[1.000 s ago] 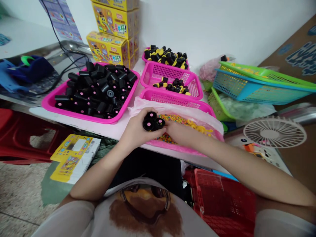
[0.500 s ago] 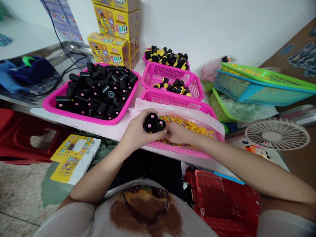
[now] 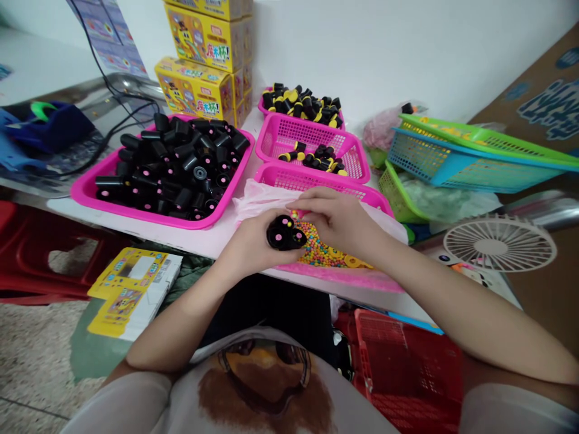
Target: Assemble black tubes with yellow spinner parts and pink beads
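My left hand [image 3: 253,244] is closed around three black plastic cups [image 3: 284,234], held upright with their open tops facing me. Pink spots show inside the cups, and a small yellow ball is at one of them. Just above and to the right of the cups is my right hand [image 3: 341,220], its fingers bent together and pointing left. A few small coloured balls [image 3: 295,214] show at its fingertips. Below it, many more coloured balls [image 3: 321,247] and some yellow ring-shaped pieces [image 3: 353,261] lie in a pink basket [image 3: 380,202] lined with a thin plastic bag [image 3: 256,199].
To the left stands a pink tray [image 3: 199,223] heaped with black cups. Two pink baskets [image 3: 266,135] behind hold black-and-yellow pieces. Yellow boxes [image 3: 194,90] are stacked at the back. Green and blue baskets [image 3: 420,157] and a fan [image 3: 500,244] are at the right.
My right hand has risen out of the coloured balls to just above the cups, with a few balls at its fingertips. The left hand keeps the cups, slightly lower and further right.
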### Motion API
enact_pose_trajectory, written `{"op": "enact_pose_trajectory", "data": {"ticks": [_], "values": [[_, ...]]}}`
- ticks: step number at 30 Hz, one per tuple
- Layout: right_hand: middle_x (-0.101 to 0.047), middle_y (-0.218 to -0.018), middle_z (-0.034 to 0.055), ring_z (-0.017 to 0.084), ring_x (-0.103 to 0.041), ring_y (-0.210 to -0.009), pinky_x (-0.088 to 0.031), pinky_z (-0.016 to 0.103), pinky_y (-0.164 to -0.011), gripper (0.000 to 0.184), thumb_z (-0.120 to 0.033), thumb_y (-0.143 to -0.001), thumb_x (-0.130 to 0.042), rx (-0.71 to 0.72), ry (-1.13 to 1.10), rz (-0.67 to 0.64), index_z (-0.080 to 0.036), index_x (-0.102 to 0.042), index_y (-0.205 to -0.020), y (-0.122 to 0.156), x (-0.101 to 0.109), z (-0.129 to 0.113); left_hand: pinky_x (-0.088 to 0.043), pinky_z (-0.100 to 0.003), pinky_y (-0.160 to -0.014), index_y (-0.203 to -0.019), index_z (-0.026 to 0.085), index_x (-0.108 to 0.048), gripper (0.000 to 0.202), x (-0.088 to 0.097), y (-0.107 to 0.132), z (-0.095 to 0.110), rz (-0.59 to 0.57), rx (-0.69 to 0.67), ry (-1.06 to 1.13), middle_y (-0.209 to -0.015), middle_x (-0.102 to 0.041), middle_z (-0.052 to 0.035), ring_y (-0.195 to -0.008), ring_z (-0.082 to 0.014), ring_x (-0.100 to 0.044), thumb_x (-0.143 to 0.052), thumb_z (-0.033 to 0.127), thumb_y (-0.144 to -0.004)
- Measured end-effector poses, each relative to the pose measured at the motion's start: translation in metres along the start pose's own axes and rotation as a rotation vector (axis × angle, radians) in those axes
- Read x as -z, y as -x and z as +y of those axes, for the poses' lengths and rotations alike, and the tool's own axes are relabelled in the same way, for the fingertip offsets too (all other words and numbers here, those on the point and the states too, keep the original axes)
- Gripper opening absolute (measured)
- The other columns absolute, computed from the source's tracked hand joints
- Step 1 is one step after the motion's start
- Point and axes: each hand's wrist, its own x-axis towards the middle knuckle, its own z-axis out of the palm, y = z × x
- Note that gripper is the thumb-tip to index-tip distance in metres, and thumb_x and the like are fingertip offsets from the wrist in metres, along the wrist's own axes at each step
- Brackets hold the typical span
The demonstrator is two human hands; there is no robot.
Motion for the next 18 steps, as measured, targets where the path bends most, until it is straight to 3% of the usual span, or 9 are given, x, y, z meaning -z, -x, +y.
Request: {"op": "enact_pose_trajectory", "data": {"ticks": [4, 9, 13, 18], "values": [[-0.070, -0.107, 0.0070, 0.021, -0.067, -0.103, -0.058, 0.038, -0.093, 0.052, 0.002, -0.086, -0.043, 0.147, 0.133, -0.060, -0.023, -0.077, -0.117, -0.006, -0.003, -0.003, -0.059, -0.038, -0.096, -0.128, 0.019, -0.069, 0.063, 0.000, 0.000, 0.000, 0.001, -0.023, 0.009, -0.113, -0.080, -0.0042, -0.101, -0.0268, -0.075, -0.085, 0.035, -0.069], [-0.067, -0.127, 0.0098, 0.023, -0.064, -0.121, -0.056, 0.041, -0.103, 0.048, -0.001, -0.093, -0.042, 0.194, 0.194, -0.103, -0.022, -0.073, -0.121, -0.007, 0.004, -0.006, -0.059, -0.037, -0.095, -0.125, 0.018, -0.069, 0.060, 0.000, 0.000, 0.000, 0.008, -0.036, 0.013, -0.112, -0.079, -0.0037, -0.101, -0.0256, -0.074, -0.084, 0.033, -0.070], [-0.068, -0.123, 0.0078, 0.019, -0.067, -0.112, -0.058, 0.034, -0.095, 0.043, -0.003, -0.094, -0.041, 0.231, 0.190, -0.197, -0.021, -0.074, -0.115, -0.007, 0.009, -0.009, -0.059, -0.034, -0.088, -0.120, 0.018, -0.069, 0.055, 0.000, 0.000, -0.001, -0.006, -0.021, -0.003, -0.106, -0.079, -0.0023, -0.094, -0.0237, -0.074, -0.084, 0.034, -0.069], [-0.071, -0.118, 0.0064, 0.017, -0.069, -0.105, -0.058, 0.030, -0.090, 0.048, 0.000, -0.091, -0.040, 0.210, 0.172, -0.165, -0.023, -0.075, -0.115, -0.008, 0.020, -0.010, -0.057, -0.034, -0.091, -0.122, 0.020, -0.067, 0.056, 0.000, 0.001, -0.002, 0.003, -0.033, 0.004, -0.110, -0.078, -0.0020, -0.098, -0.0233, -0.073, -0.084, 0.033, -0.070]]}}
